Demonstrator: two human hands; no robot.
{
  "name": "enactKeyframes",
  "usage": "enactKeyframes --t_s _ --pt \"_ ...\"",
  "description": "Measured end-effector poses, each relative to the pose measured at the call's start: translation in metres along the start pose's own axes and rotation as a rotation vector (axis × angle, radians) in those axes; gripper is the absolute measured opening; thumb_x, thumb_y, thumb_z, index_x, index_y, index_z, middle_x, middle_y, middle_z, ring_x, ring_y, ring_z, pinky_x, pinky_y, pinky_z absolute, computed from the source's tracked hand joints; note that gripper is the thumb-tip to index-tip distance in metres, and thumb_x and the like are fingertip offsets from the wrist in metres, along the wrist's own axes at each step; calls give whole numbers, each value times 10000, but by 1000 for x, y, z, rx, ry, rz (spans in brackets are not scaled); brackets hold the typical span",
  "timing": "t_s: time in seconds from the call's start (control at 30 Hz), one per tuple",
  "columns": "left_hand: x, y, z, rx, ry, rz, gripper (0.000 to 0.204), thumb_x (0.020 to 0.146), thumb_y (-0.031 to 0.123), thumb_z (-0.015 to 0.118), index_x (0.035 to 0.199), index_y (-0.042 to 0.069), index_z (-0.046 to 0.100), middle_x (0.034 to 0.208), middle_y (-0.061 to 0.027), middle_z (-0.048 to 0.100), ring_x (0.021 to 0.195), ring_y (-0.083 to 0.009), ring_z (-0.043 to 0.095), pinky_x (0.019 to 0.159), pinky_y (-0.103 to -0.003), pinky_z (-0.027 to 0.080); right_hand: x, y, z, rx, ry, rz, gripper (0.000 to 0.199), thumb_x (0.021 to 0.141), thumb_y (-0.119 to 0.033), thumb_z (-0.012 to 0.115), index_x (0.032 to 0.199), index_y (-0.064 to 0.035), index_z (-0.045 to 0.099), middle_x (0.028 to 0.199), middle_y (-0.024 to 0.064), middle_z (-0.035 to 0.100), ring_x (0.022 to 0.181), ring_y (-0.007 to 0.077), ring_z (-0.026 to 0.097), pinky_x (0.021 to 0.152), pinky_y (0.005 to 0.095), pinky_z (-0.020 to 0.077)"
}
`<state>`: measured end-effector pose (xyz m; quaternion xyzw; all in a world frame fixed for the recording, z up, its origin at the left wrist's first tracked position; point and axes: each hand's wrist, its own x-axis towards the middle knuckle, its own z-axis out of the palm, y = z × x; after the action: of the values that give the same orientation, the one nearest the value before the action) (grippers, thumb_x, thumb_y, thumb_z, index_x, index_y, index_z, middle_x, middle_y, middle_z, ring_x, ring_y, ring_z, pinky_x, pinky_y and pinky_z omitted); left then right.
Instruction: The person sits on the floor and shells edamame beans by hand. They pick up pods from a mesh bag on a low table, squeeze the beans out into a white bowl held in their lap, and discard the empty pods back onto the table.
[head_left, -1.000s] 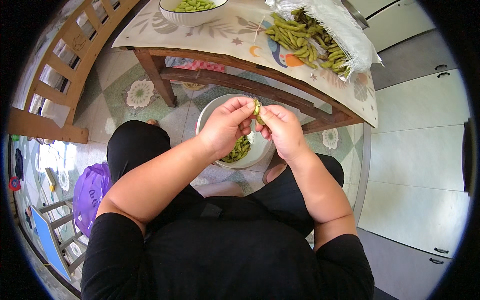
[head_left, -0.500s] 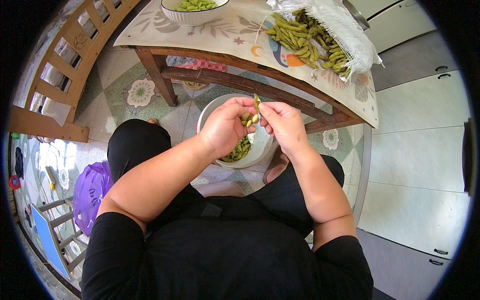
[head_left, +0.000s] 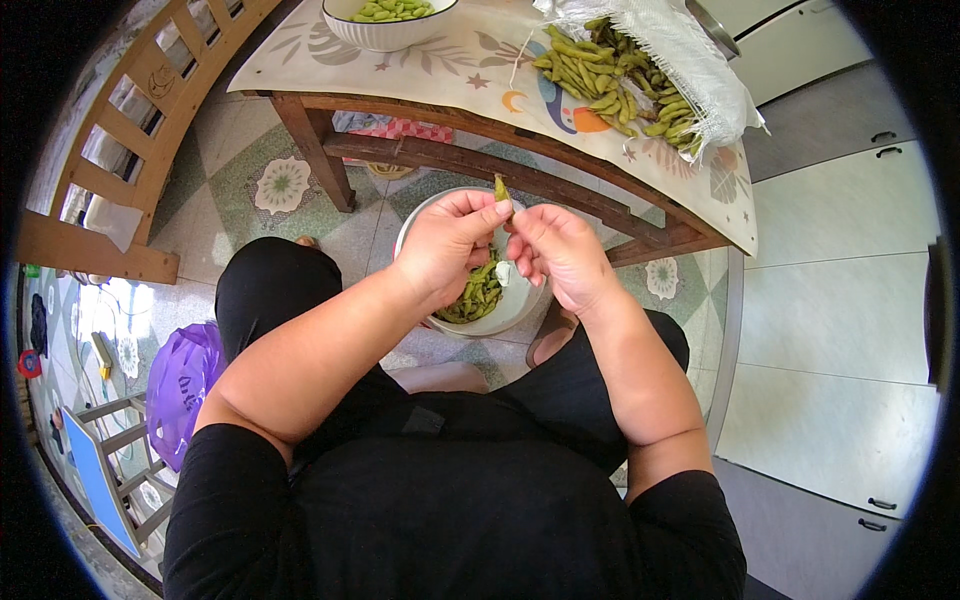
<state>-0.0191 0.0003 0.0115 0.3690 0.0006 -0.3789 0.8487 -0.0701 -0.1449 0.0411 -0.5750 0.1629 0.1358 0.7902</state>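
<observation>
Over a white bucket [head_left: 526,300] on the floor, both my hands meet at one green soybean pod [head_left: 501,188], which points up and away from me. My left hand [head_left: 445,248] is closed, its thumb and finger pinching the pod. My right hand [head_left: 568,255] has its thumb and fingertips pressed at the pod's near end, the other fingers curled. Whatever lies in my left palm is hidden. Inside the bucket are green-brown pods or shells [head_left: 476,298] and a small crumpled white piece [head_left: 503,272].
A wooden table [head_left: 440,78] with a patterned cover stands ahead. It bears a white bowl [head_left: 385,36] of shelled beans and a heap of pods [head_left: 590,75] beside a white woven sack [head_left: 690,60]. A purple bag [head_left: 185,385] sits left, white cabinets [head_left: 830,310] right.
The pod has passed into my left thumb's pinch and sits slightly further left. The loose beans seen at my left fingers no longer show. My right hand has turned slightly.
</observation>
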Motion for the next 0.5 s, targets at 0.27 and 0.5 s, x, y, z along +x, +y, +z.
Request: enactKeyframes --t_s 0.27,0.5 --pt "-1 13 -5 -163 -189 -250 124 800 184 595 749 85 539 613 49 434 488 -18 317 406 -161 208 -4 -4 -1 -342 -136 -166 120 821 -133 556 747 -39 565 649 37 583 511 51 485 472 158 375" --pt "2 14 -12 -253 -266 -458 100 803 156 576 760 78 531 608 22 421 462 -45 318 379 -161 224 -10 -7 -5 -381 -250 -207 103 807 -81 560 736 -9 578 647 51 593 527 65 503 478 171 388"
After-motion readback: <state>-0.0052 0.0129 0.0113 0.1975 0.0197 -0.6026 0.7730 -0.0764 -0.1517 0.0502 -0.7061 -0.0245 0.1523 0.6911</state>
